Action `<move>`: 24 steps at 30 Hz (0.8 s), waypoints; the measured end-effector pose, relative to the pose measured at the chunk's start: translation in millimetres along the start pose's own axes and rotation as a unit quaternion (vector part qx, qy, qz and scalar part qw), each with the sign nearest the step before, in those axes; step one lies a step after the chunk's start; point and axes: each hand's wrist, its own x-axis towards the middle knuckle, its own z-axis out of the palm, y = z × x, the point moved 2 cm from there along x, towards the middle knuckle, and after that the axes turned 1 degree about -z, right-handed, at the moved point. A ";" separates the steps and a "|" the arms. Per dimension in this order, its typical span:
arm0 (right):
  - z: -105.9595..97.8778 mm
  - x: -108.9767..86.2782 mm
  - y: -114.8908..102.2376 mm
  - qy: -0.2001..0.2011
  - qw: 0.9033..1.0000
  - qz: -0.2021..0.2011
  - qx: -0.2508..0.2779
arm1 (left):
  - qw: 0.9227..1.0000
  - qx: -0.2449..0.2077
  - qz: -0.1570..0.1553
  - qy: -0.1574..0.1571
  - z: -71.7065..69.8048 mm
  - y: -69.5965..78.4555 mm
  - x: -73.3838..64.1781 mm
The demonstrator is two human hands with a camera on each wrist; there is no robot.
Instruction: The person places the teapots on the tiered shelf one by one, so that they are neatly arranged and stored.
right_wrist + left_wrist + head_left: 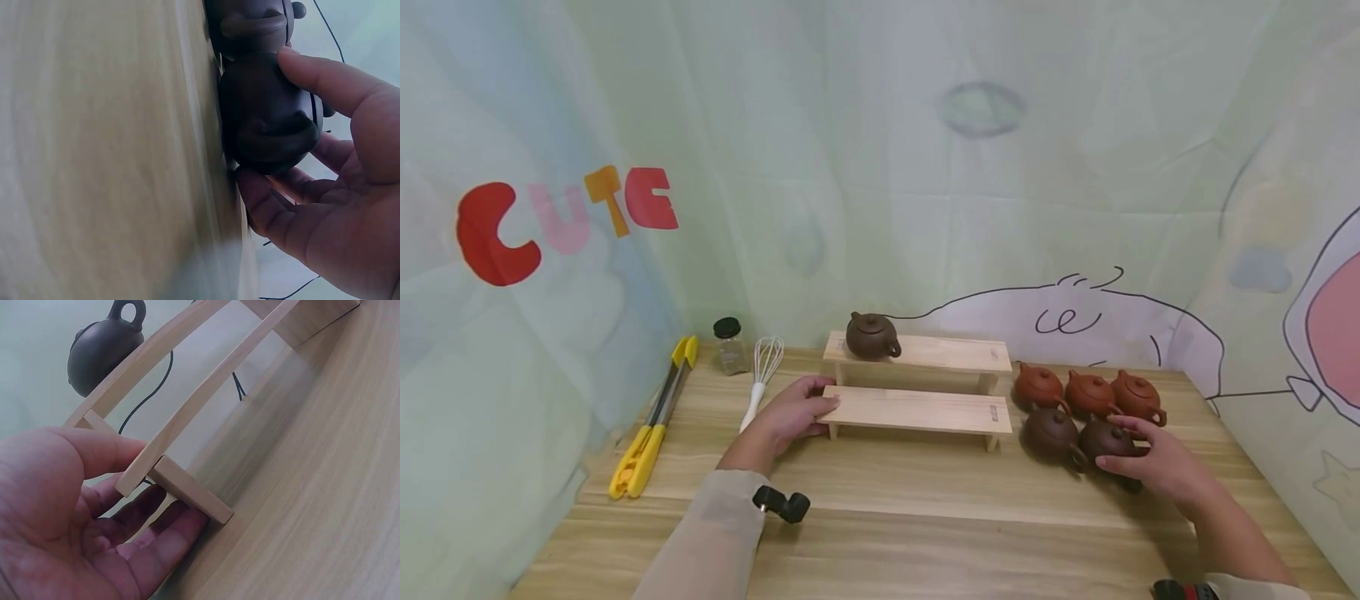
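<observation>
My left hand holds the left end of the lower wooden stand, thumb at the board's end and fingers around its leg. On the taller stand behind it sits a dark brown teapot, at the left end. Over at the right, my right hand grips another dark brown teapot between thumb and fingers, low at the table. A third dark teapot stands right beside that one. Behind them is a row of reddish-brown teapots.
Left of the stands lie a white whisk and yellow-and-grey tongs. A small glass jar with a black lid stands near the back edge. A printed curtain hangs behind the wooden table.
</observation>
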 end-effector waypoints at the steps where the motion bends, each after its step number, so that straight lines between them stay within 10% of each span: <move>1: 0.1 0.0 0.2 0.000 1.000 0.000 0.001 | 1.000 0.000 -0.001 0.001 -0.2 -0.5 0.4; 11: -7.8 -2.8 -11.1 0.037 0.999 0.003 -0.003 | 1.000 -0.001 0.000 0.000 0.9 0.7 -1.7; 24: -2.3 -9.8 -76.0 0.062 0.997 -0.028 0.034 | 1.000 -0.002 -0.001 0.001 0.9 -0.2 -0.8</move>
